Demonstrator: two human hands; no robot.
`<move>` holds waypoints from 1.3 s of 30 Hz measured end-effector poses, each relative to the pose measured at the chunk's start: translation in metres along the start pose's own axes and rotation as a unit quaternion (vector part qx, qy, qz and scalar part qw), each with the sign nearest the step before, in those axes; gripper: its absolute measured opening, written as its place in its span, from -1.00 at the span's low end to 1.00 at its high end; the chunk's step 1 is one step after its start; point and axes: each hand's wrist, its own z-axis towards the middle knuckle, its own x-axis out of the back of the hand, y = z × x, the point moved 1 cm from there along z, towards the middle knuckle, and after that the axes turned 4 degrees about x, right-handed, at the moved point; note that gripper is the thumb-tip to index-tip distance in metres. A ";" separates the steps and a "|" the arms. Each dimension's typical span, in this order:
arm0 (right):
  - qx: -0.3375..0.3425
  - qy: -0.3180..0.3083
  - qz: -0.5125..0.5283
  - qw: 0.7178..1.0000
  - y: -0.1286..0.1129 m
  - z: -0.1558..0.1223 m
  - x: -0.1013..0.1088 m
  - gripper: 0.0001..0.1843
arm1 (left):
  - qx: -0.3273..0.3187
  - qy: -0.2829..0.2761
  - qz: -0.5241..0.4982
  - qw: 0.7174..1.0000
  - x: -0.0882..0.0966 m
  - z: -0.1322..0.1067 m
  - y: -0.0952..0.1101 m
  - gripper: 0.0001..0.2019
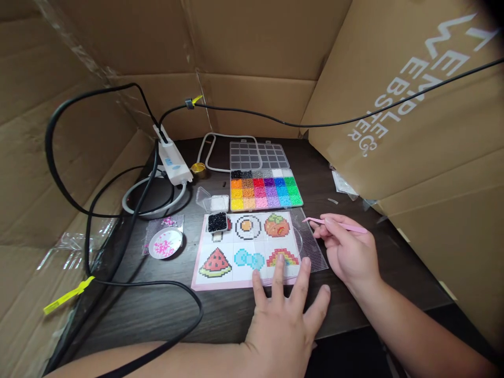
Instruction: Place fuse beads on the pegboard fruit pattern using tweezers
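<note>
So the left hand (281, 315) is palm down with its fingers spread wide, not gripping anything. A couple of fingertips sit on the near right part of the sheet (240, 279), one right on the rainbow (289, 258), and the thumb sticks out to the right over the counter (224, 315). That forearm comes in low from the near left.

The right hand (348, 244) is pinched around pink tweezers (352, 228), thumb on top, the other fingers curled in. Its forearm slants in from the near right, and the tweezers point left, tips over the clear board (315, 256) that pokes out along the sheet's right side. Can't tell if the tips touch it or have a bead.

The sheet's in the middle of the counter, with a tub (218, 222) of black beads on its far left corner. Bead box (268, 209) is just beyond it, lid flipped back to the far side. The dish (173, 253) of pink and white beads is off to the left.
</note>
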 end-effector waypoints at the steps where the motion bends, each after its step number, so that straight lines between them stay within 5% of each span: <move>1: 0.006 0.001 0.005 1.000 0.000 0.000 0.000 -0.77 | 0.004 0.002 -0.001 1.000 0.000 0.000 0.000 -0.28; 6: 0.049 -0.026 0.012 0.998 -0.001 -0.001 0.002 -0.81 | 0.023 0.029 -0.014 0.999 0.014 0.000 0.000 -0.16; 9: 0.124 -0.098 -0.064 0.985 -0.001 -0.007 0.007 -0.77 | 0.040 0.016 -0.005 0.999 0.034 0.002 -0.006 -0.12; 12: 0.211 -0.214 -0.197 0.933 -0.004 -0.014 0.011 -0.68 | 0.072 -0.004 0.037 0.997 0.050 -0.002 -0.017 -0.08; 16: 0.283 -0.333 -0.292 0.851 -0.008 -0.020 0.012 -0.57 | 0.113 0.028 0.092 0.989 0.048 -0.018 -0.041 -0.14; 20: 0.304 -0.352 -0.305 0.831 -0.006 -0.018 0.012 -0.49 | 0.106 0.065 0.094 0.988 0.034 -0.034 -0.065 -0.19; 24: 0.284 -0.372 -0.321 0.823 0.000 -0.017 0.014 -0.48 | 0.115 0.039 0.082 0.989 0.023 -0.042 -0.075 -0.21; 39: 0.269 -0.400 -0.362 0.798 0.005 -0.018 0.018 -0.42 | 0.159 0.003 0.057 0.986 0.009 -0.042 -0.064 -0.06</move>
